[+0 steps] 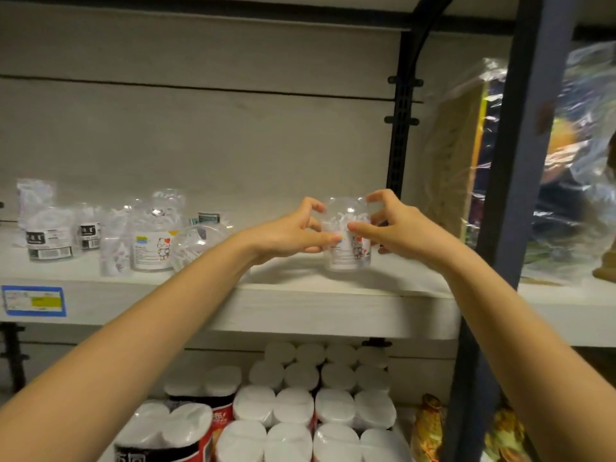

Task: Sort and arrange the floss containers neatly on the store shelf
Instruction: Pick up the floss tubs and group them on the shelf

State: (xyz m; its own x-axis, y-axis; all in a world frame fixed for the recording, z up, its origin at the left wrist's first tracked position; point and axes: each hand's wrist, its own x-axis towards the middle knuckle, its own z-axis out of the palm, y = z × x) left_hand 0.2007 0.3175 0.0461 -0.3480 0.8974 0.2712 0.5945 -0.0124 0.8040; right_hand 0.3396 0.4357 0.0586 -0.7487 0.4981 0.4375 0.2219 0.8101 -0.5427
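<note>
Clear plastic floss jar with cartoon label (346, 243), centre frame: pinched upright between left hand (293, 233) and right hand (393, 231), seemingly to square it. Stands apart from jumbled floss packs (110, 235), left on white shelf (300, 311).

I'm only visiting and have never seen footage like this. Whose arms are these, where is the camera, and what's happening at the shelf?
There is no robot here. These are a person's two bare arms, filmed by one wide-angle camera worn on the head, so you see roughly what the person sees. The left hand and the right hand both grip one clear jar of floss picks. It is upright, on or just above the white shelf. Further left, other jars and bags sit in a loose jumble, and one tipped jar lies on its side. Paper rolls are stacked below. Right of the dark post are wrapped goods.
</note>
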